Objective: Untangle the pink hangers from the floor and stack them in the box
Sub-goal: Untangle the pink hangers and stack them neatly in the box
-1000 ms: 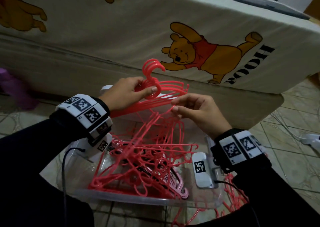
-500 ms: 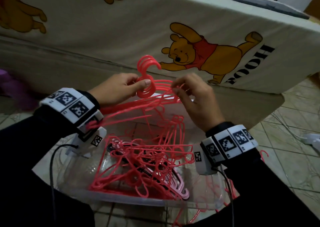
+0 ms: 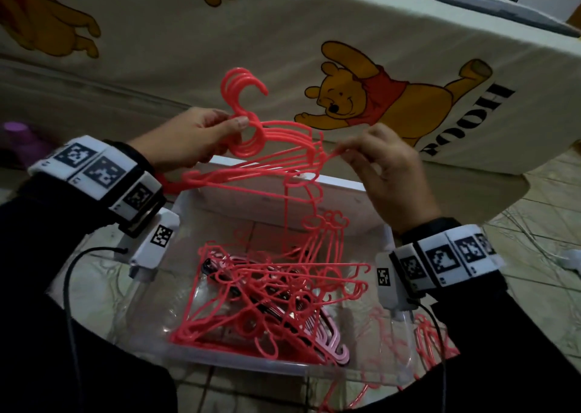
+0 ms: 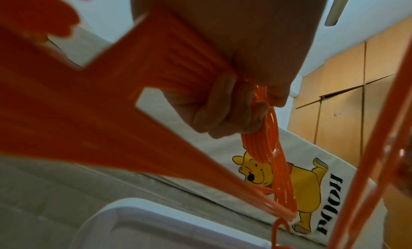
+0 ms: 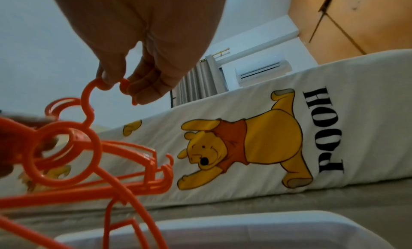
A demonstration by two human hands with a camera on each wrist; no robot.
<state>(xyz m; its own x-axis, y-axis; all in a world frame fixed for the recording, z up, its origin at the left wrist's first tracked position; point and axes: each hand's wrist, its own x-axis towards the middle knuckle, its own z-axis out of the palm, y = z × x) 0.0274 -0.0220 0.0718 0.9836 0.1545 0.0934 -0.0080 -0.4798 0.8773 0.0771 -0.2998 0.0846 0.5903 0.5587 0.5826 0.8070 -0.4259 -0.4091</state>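
The clear box [image 3: 195,354], below both hands, already holds a jumbled heap of hangers; some remain on the floor beside it, so stacking seems partly done; the left hand [image 3: 185,139] clamps a bundle of pink hangers [image 3: 276,148]; the right hand [image 3: 386,167] pinches one hanger's hook just beside it.

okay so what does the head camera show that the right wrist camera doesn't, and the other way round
Only the head view shows the clear box with its tangled heap of pink hangers, the floor tiles, both wrist bands and the left hand gripping the bundle of hangers.

Only the right wrist view shows the right hand pinching a single hanger's hook, plus the air conditioner, curtain and wooden wardrobe.

Both show the bundle, the right hand and the Pooh bedsheet.
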